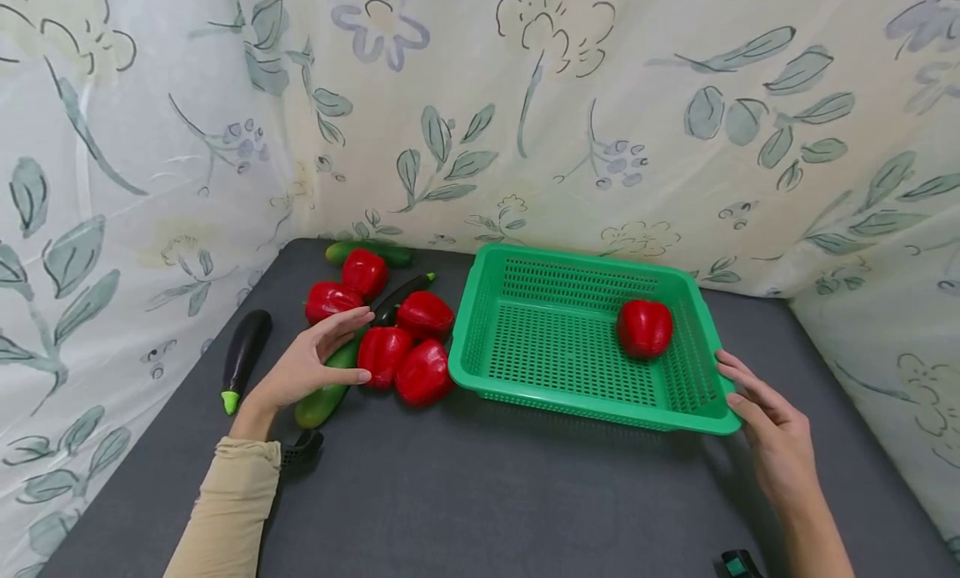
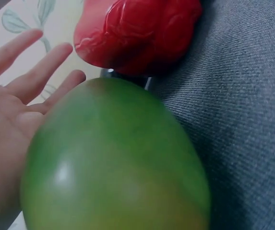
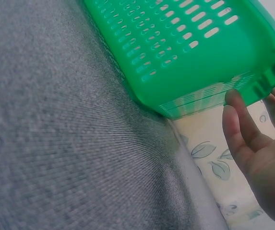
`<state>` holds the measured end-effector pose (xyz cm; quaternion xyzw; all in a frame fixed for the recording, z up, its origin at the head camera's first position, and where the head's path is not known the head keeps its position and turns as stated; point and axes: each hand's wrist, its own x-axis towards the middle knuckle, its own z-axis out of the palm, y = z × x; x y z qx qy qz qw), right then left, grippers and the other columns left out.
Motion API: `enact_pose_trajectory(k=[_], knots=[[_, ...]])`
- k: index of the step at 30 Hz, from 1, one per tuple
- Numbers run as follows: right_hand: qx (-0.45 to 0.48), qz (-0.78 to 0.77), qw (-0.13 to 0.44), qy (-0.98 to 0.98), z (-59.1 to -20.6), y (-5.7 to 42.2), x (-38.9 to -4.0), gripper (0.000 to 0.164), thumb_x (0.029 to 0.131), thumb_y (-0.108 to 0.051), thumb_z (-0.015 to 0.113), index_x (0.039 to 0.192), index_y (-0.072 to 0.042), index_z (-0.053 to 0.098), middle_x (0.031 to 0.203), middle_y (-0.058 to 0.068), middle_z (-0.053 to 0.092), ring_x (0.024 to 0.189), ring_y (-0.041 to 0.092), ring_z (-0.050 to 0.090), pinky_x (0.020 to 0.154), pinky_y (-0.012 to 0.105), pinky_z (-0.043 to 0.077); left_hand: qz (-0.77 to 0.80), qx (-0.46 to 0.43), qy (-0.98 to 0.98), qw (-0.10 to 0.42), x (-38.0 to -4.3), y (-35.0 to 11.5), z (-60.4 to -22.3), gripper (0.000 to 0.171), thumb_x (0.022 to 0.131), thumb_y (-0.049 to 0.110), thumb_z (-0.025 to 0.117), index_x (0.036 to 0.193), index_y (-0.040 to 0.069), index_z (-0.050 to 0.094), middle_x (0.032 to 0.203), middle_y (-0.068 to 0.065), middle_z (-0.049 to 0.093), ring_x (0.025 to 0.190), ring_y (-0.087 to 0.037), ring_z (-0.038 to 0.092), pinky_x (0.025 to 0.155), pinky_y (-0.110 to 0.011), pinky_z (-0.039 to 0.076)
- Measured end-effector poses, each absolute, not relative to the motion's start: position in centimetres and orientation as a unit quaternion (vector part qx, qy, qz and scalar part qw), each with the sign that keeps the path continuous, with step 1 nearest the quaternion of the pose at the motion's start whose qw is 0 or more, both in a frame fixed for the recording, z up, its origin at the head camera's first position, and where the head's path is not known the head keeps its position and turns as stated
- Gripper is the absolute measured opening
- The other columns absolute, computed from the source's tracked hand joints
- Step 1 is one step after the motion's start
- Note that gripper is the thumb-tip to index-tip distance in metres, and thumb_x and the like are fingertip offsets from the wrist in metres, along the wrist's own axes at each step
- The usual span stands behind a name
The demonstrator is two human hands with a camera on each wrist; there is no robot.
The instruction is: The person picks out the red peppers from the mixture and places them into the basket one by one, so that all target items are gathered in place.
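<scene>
My left hand (image 1: 315, 361) hovers above a green cucumber (image 1: 318, 407), fingers apart and holding nothing. Its thumb tip is beside a red bell pepper (image 1: 384, 354); whether they touch I cannot tell. In the left wrist view the cucumber's rounded end (image 2: 118, 158) fills the foreground, with a red bell pepper (image 2: 137, 33) beyond and the spread fingers (image 2: 36, 76) at left. At the right end of the green basket (image 1: 577, 407), my right hand (image 1: 776, 432) holds the rim, some fingers under it in the right wrist view. Inside the basket lies one red bell pepper (image 1: 645, 329).
Several more red bell peppers (image 1: 424, 374) cluster left of the basket, with a dark eggplant (image 1: 405, 296) among them. Another cucumber (image 1: 369, 253) lies behind. A second eggplant (image 1: 247, 353) is near the table's left edge. Patterned curtains (image 1: 525, 103) border the dark table (image 1: 525, 495).
</scene>
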<state>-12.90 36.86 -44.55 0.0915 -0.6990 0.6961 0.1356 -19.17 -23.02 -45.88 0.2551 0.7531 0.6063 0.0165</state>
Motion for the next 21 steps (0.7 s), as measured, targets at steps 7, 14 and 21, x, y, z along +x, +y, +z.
enact_pose_trajectory(k=[7, 14, 21], knots=[[0.091, 0.7, 0.133, -0.695, -44.68, 36.8, -12.88, 0.038, 0.099, 0.006, 0.05, 0.137, 0.015, 0.046, 0.149, 0.012, 0.043, 0.14, 0.019, 0.033, 0.094, 0.019, 0.045, 0.579, 0.249, 0.776, 0.026, -19.11, -23.0, -46.17, 0.083, 0.08, 0.004, 0.081, 0.15, 0.01, 0.037, 0.15, -0.014, 0.04, 0.137, -0.027, 0.035, 0.111, -0.03, 0.03], [0.09, 0.701, 0.136, -0.695, -44.73, 36.91, -12.9, 0.038, 0.099, 0.006, 0.049, 0.136, 0.015, 0.047, 0.149, 0.012, 0.043, 0.139, 0.019, 0.035, 0.093, 0.019, 0.045, 0.557, 0.242, 0.794, 0.037, -19.25, -22.76, -46.21, 0.085, 0.078, 0.01, 0.084, 0.15, 0.014, 0.04, 0.151, -0.009, 0.04, 0.137, -0.022, 0.034, 0.109, -0.029, 0.031], [0.092, 0.698, 0.138, -0.697, -44.78, 36.91, -12.91, 0.038, 0.1, 0.006, 0.049, 0.137, 0.015, 0.047, 0.149, 0.012, 0.043, 0.139, 0.019, 0.034, 0.094, 0.019, 0.045, 0.534, 0.243, 0.809, 0.034, -19.29, -22.78, -46.36, 0.085, 0.078, 0.012, 0.084, 0.15, 0.016, 0.039, 0.151, -0.007, 0.04, 0.136, -0.022, 0.034, 0.107, -0.037, 0.036]])
